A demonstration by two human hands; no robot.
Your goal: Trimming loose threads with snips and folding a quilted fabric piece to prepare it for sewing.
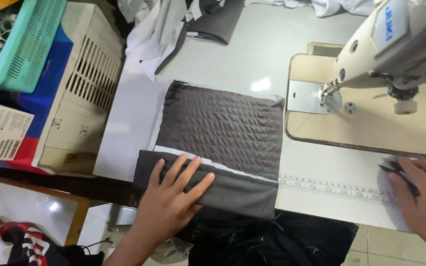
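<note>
A dark grey quilted fabric panel (223, 123) lies flat on the white sewing table (252, 54). Its near edge is folded over into a smooth grey band (242, 192), with a thin white lining strip showing along the fold. My left hand (171, 197) rests flat on that folded band, fingers spread. My right hand (420, 192) is at the table's right edge, fingers closed around a small dark blue object (401, 173) that I cannot identify.
A white industrial sewing machine (395, 44) stands on its beige bed (371, 128) at the right. A ruler strip (331, 189) runs along the table front. Cloth piles (173, 24) lie at the back. A teal basket (25, 44) and cream slatted crate (82, 88) sit left.
</note>
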